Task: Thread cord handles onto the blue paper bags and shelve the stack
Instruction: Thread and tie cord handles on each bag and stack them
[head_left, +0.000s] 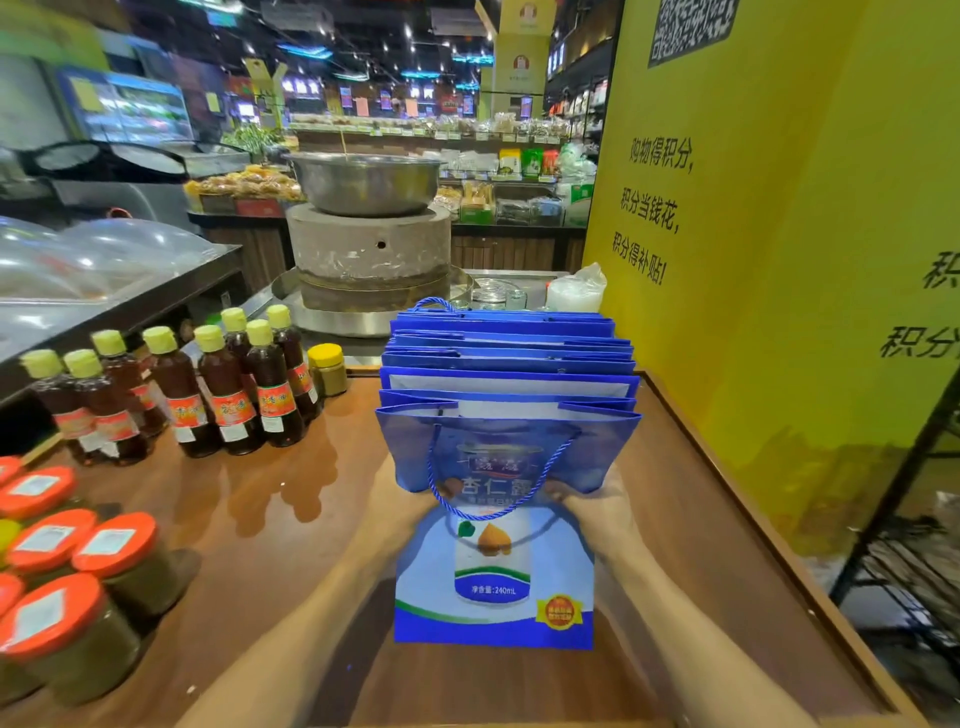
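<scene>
A stack of several blue paper bags (506, 374) stands upright on the wooden table (270, 509), mouths open toward me. The nearest bag (493, 587) shows a printed can and has a blue cord handle (488, 512) hanging down its front. Another cord loop (432, 303) sticks up from the farthest bag. My right hand (597, 506) grips the right side of the stack, fingers curled over the nearest bag's edge. My left hand (402, 512) is at the stack's left side, its fingers hidden behind the bag.
Brown sauce bottles with yellow caps (228, 384) stand to the left. Orange-lidded jars (78, 582) fill the near left. A stone mill with a metal basin (369, 228) sits behind. A yellow wall panel (779, 260) rises at the right, past the table's raised edge (753, 519).
</scene>
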